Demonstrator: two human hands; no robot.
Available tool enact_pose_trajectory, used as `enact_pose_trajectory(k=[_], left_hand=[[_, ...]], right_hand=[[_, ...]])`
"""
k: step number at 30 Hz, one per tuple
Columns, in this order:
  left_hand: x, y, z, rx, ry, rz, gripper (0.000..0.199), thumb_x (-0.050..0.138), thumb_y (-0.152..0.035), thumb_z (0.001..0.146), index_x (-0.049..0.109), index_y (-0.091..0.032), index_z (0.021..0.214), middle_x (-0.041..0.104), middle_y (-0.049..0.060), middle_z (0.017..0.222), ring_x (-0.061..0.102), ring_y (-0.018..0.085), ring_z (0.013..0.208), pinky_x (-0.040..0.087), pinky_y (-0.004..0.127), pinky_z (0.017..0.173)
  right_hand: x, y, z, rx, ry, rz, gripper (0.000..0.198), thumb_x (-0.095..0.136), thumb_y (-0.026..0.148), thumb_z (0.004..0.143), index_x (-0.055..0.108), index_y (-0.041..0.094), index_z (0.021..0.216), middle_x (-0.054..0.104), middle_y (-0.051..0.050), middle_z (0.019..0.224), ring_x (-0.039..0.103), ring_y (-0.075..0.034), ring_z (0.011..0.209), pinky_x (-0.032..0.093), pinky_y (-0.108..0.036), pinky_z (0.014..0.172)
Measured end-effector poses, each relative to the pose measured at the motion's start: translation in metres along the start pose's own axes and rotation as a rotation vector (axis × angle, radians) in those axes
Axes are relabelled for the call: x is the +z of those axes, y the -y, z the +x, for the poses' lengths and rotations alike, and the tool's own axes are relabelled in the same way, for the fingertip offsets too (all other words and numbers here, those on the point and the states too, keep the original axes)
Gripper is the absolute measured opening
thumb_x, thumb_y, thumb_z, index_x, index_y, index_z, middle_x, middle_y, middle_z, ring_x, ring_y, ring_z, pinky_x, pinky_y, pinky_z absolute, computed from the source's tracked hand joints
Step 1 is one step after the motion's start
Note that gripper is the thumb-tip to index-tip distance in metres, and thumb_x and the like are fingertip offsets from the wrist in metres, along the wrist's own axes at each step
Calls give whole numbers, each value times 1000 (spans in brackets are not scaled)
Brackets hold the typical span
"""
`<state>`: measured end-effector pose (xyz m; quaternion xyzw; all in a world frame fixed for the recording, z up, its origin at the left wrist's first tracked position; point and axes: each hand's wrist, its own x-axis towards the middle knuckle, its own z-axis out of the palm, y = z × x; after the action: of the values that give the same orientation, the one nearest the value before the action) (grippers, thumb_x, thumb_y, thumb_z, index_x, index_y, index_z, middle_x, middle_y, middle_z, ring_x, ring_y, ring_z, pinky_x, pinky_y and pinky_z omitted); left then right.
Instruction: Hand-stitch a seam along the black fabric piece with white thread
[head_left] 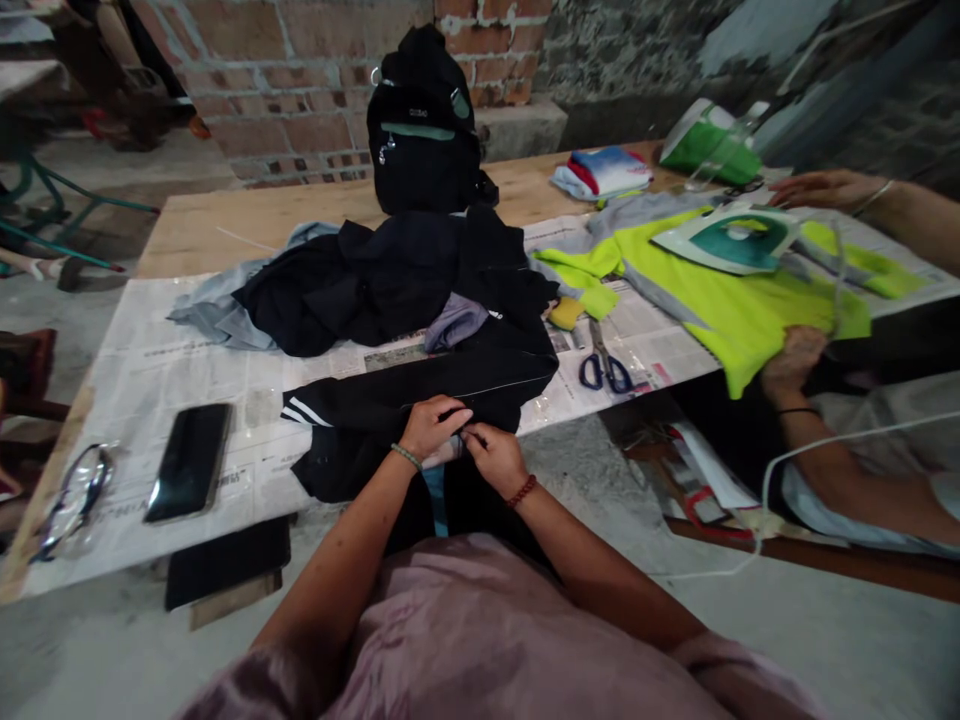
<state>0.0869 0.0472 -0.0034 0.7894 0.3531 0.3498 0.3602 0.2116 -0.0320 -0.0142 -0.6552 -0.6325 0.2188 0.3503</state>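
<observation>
Your mauve shirt (480, 620) nearest; beyond, your left hand (435, 426) and right hand (496, 461) pinch a black garment's (390, 393) near edge — handwork apparently underway, not yet finished.

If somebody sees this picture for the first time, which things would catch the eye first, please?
Probably the bright yellow-green garment on the right of the table, with a teal and white iron on it. Next may come the black backpack standing at the table's far side, before a brick wall. At the near edge, the left hand and right hand touch a black garment with white stripes.
</observation>
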Motion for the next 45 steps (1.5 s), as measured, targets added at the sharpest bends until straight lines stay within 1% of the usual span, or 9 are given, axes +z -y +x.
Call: enact_pose_trajectory(k=[12, 17, 22, 25, 29, 31, 35, 38, 45], left_hand=[[3, 5, 0, -55, -33, 4, 22, 57, -29, 73, 57, -15, 57, 47, -3, 55, 44, 7, 53, 34, 19, 51], [2, 4, 0, -48, -21, -12, 21, 57, -29, 74, 57, -14, 58, 47, -3, 56, 44, 7, 54, 34, 19, 53], [3, 7, 0, -52, -32, 2, 24, 56, -31, 74, 55, -14, 57, 45, -4, 56, 42, 7, 54, 34, 19, 52], [4, 9, 0, -46, -33, 14, 26, 55, -32, 74, 54, -14, 56, 44, -4, 56, 42, 7, 53, 33, 19, 52], [4, 10, 0, -32, -27, 11, 25, 55, -32, 75, 56, -15, 57, 46, -3, 57, 43, 7, 54, 35, 20, 53], [4, 11, 0, -25, -25, 6, 23, 56, -32, 75, 58, -15, 60, 49, -2, 58, 45, 8, 55, 36, 20, 54], [4, 10, 0, -7, -22, 0, 20, 57, -32, 74, 59, -16, 62, 50, -2, 59, 46, 8, 56, 36, 20, 54], [2, 7, 0, -13, -21, -11, 23, 57, -31, 74, 57, -15, 58, 46, -3, 55, 44, 7, 54, 34, 19, 52], [-1, 0, 0, -41, 6, -39, 33, 54, -32, 75, 51, -14, 48, 40, -4, 51, 39, 7, 50, 31, 19, 47]], right_hand=[[-12, 8, -14, 172, 81, -38, 21, 54, 31, 72, 60, 18, 88, 54, 4, 52, 48, -10, 47, 33, -20, 47], [-24, 5, -35, 132, 140, 27, 29, 38, 31, 83, 62, 19, 74, 56, 1, 54, 50, -10, 51, 36, -20, 51], [-25, -5, -56, 99, 224, 0, 30, 35, 28, 85, 63, 19, 90, 61, -1, 60, 54, -12, 55, 39, -21, 54], [-24, -14, -68, 79, 285, -71, 29, 35, 24, 84, 64, 21, 88, 63, -2, 68, 56, -12, 59, 40, -21, 56], [-36, -25, -75, 36, 498, -284, 14, 54, 26, 72, 66, 24, 80, 63, -3, 76, 58, -14, 64, 39, -23, 57], [-49, -27, -70, 45, 534, -364, 16, 63, 29, 63, 66, 23, 78, 62, -5, 80, 57, -15, 65, 38, -24, 57], [-67, -17, -45, 50, 281, -236, 18, 51, 31, 75, 61, 19, 69, 60, -3, 71, 54, -13, 64, 38, -23, 60], [-59, 0, -22, 60, 92, -30, 19, 45, 32, 79, 57, 18, 75, 59, -1, 68, 53, -10, 62, 39, -21, 59], [-11, 20, 8, 59, 19, -200, 21, 54, 38, 73, 57, 18, 77, 58, -2, 68, 51, -12, 60, 35, -22, 57]])
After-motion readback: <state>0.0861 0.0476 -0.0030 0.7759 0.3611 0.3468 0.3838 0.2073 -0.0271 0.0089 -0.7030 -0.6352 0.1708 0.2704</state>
